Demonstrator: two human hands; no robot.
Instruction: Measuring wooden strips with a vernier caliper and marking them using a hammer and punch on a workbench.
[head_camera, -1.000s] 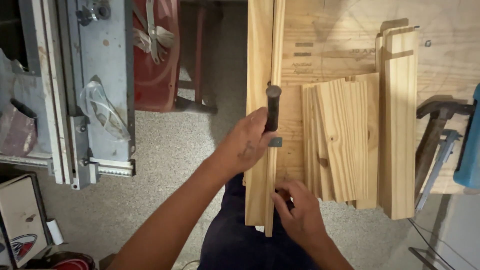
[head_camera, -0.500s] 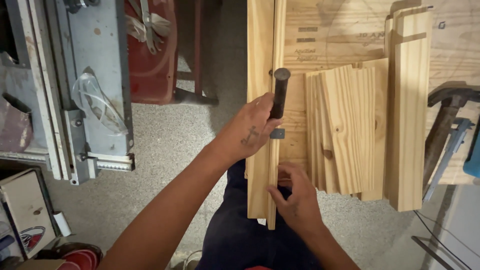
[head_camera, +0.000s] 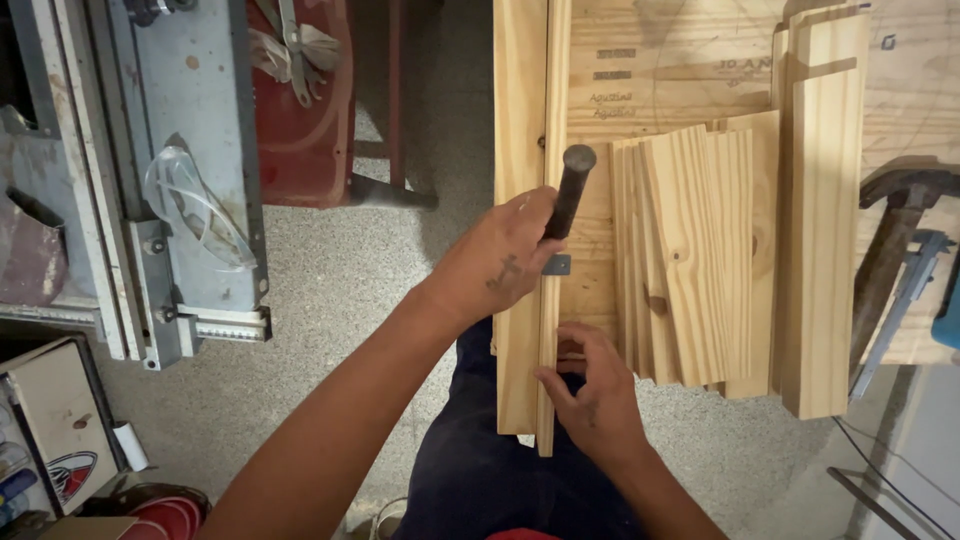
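- The left hand (head_camera: 505, 262) is closed around a dark cylindrical tool handle (head_camera: 568, 190), which sticks up past the knuckles toward the far side of the table (head_camera: 680, 70).
- Just below that hand, a small grey metal piece (head_camera: 557, 264) shows against the wood; I cannot tell whether it is part of the tool.
- The right hand (head_camera: 590, 395) lies nearer the body, fingers curled, its fingertips pressing on the near end of a narrow wooden strip (head_camera: 547, 330).
- The two hands are apart, left farther out, right closer in, both over the same strip.
- The strip runs lengthwise away from the body, lying against a wider pine board (head_camera: 518, 120) under the left hand; both overhang the table's near edge.
- To the right of both hands lies a fanned stack of short planks (head_camera: 685, 250), and beyond it a long upright-grained board (head_camera: 822, 230).
- Farther right, a hammer (head_camera: 890, 250) and a metal caliper (head_camera: 900, 300) lie at the table's edge.
- Left of the left arm, on the floor side, stands a grey metal machine (head_camera: 190, 120) with clear safety glasses (head_camera: 190, 205) on it.
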